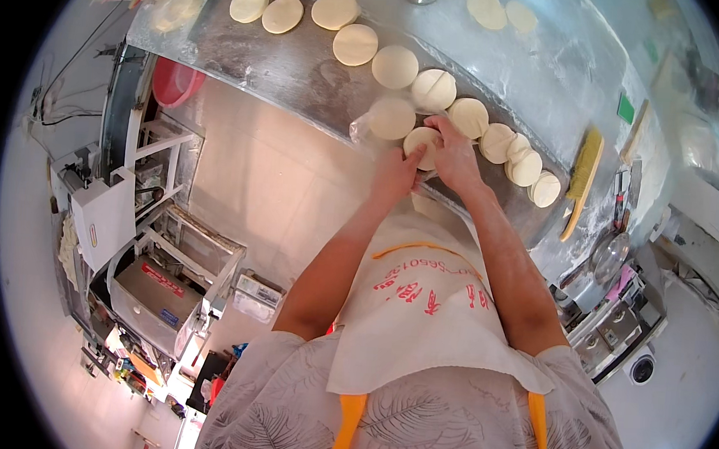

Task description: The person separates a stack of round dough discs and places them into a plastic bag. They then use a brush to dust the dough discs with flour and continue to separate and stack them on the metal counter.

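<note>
A round, flat dough disc [421, 152] lies at the near edge of the dark metal tray, between my two hands. My left hand [397, 176] grips its near left side, with the thumb on top. My right hand [457, 158] curls over its right side, fingers bent at the far rim. Just beyond my left hand is another dough disc [391, 119], with clear plastic film [363, 131] at its left. Several more discs run in a slanting row past my hands, including a creased one [433, 91] and overlapping ones [524, 166] to the right.
The dark tray [262, 62] rests on a floury metal worktable [582, 82]. A yellow-bristled brush [583, 174] lies at the right, near a green card [626, 108]. Two discs [488, 11] sit at the far side. A pink basin [176, 82] stands below the table's left end.
</note>
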### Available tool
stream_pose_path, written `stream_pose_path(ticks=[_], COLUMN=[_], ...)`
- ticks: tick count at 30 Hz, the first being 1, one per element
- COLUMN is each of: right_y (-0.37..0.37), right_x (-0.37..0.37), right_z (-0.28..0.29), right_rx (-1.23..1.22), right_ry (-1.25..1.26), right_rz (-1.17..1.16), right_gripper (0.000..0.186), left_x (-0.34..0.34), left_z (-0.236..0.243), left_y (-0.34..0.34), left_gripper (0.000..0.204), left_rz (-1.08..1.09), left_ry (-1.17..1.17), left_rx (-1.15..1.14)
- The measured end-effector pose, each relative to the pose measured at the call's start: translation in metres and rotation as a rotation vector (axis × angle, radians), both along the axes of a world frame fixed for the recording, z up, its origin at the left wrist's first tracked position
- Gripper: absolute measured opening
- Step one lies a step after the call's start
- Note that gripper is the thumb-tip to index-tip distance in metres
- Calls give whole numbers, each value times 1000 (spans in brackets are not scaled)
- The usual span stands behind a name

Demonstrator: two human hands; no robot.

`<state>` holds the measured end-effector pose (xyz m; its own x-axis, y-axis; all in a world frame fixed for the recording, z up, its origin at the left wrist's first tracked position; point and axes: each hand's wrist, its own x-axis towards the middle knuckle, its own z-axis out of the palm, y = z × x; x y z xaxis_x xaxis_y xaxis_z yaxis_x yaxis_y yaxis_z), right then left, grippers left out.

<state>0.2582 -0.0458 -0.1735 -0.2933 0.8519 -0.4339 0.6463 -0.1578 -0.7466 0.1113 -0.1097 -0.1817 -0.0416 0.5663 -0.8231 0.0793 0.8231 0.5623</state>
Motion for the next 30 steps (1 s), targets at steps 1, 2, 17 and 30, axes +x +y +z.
stream_pose_path(ticks=[1, 2, 17, 30], right_y=[-2, -4, -36, -99], right_x=[2, 4, 265, 308], right_z=[-3, -8, -3, -23], right_rx=[59, 118, 579, 338], right_ry=[-3, -8, -348, -52], right_rz=[13, 23, -202, 45], right_gripper=[38, 38, 38, 41], left_x=[1, 3, 58, 252], left_z=[5, 3, 15, -20], left_y=[4, 5, -82, -178], left_gripper=[59, 62, 48, 25], left_rz=[-45, -140, 59, 334], left_ry=[59, 183, 395, -307], left_rx=[-10, 49, 62, -51])
